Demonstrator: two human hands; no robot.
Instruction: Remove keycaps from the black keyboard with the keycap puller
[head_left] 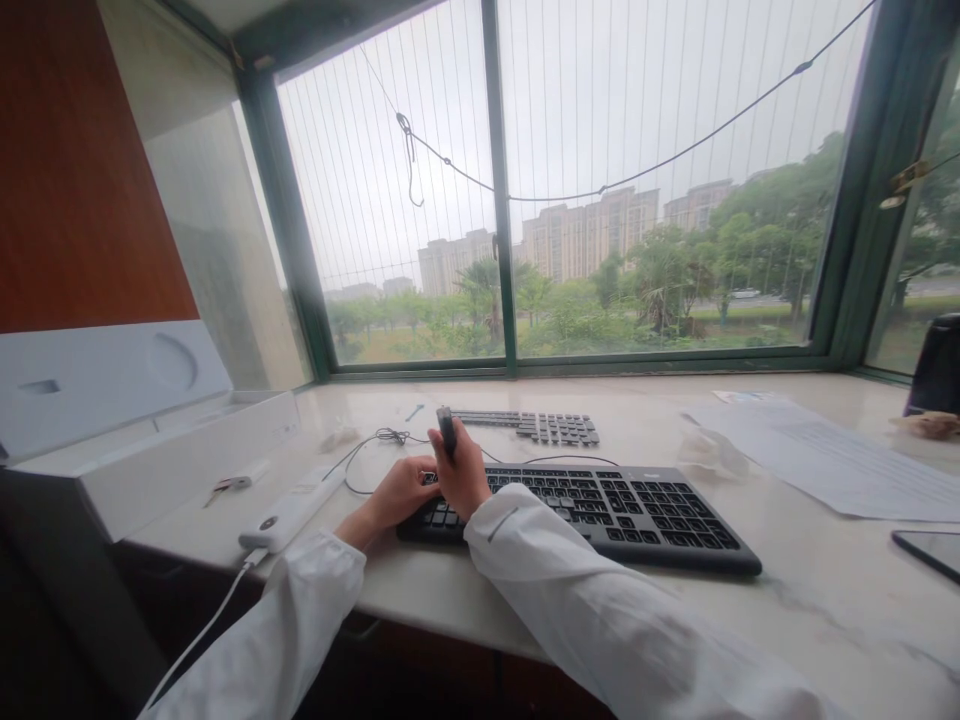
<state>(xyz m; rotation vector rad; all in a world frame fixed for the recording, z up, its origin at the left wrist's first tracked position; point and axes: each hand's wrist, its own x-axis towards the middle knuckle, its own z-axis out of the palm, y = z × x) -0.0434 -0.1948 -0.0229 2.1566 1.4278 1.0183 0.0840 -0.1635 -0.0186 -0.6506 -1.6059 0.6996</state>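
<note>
A black keyboard [637, 510] lies on the pale stone sill in front of me. My right hand [463, 476] is closed round a small dark stick-like tool [447, 431], held upright over the keyboard's left end. My left hand [401, 492] rests on the keyboard's left edge, fingers curled against the keys beside the right hand. Both arms wear white sleeves. What the tool's lower tip touches is hidden by my fingers.
A second keyboard [536, 427] lies further back with a thin cable [375, 440]. A white power bank [289, 515] and white box [172, 450] sit left. Paper sheets [825, 450] and a dark tablet edge [930, 550] lie right. A crumpled wrapper [705, 452] is near.
</note>
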